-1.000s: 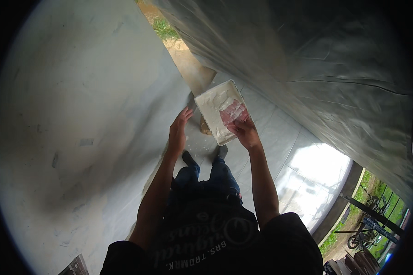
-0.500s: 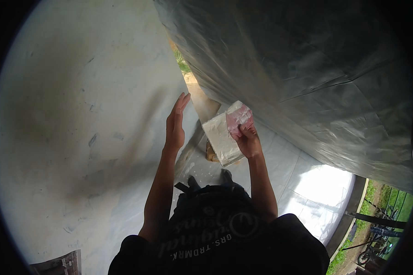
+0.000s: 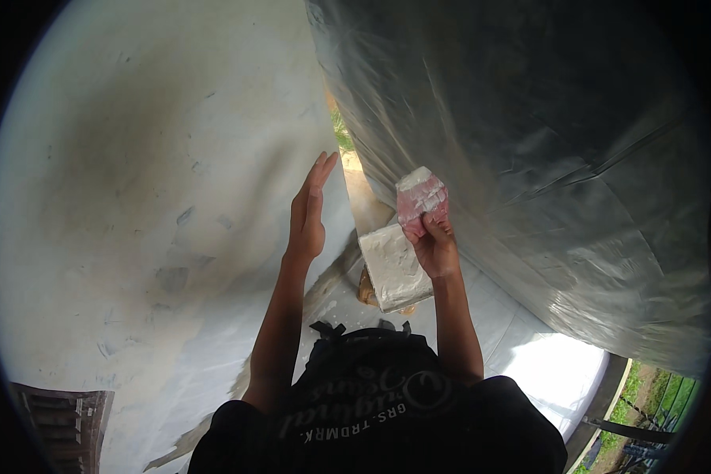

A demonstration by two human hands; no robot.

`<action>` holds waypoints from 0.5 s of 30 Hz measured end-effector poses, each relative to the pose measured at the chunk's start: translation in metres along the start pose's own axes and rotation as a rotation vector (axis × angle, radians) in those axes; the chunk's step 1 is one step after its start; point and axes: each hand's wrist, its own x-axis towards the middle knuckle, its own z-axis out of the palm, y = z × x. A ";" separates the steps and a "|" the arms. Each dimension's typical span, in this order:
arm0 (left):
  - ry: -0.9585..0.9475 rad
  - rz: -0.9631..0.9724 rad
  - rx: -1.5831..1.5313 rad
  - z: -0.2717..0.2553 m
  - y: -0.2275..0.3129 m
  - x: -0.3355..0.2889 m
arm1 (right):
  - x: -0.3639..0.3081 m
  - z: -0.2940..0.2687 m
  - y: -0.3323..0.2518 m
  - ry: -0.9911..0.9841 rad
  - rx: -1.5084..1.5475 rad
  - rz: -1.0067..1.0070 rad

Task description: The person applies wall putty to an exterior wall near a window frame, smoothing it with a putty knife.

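Observation:
My right hand (image 3: 437, 251) grips a pink putty scraper (image 3: 420, 201) between thumb and fingers. White paste is smeared over its face and sits thickly along its far edge. Below and left of that hand is a square board (image 3: 393, 268) coated with the same white paste, resting on something brown that is mostly hidden. My left hand (image 3: 308, 213) holds nothing; its fingers are stretched out beside the pale wall (image 3: 150, 197). Whether it touches the wall I cannot tell.
Grey plastic sheeting (image 3: 529, 158) hangs along the right, with a narrow gap to the wall showing grass. Pale sheeting (image 3: 490, 300) covers the floor, brightly sunlit at the right. A dark slatted opening (image 3: 63, 423) is at lower left.
The scraper has lifted slightly away from the board in my right hand. The view has shifted, so the wall and sheeting sit further right and the board lower. My left hand stays outstretched.

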 end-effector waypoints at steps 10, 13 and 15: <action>0.091 0.258 0.096 -0.040 0.067 0.012 | 0.020 0.066 0.004 -0.183 0.028 0.035; 0.098 0.331 0.147 -0.051 0.085 0.027 | 0.039 0.095 0.002 -0.243 0.017 0.035; 0.101 0.337 0.160 -0.057 0.099 0.033 | 0.049 0.117 0.001 -0.291 0.013 0.026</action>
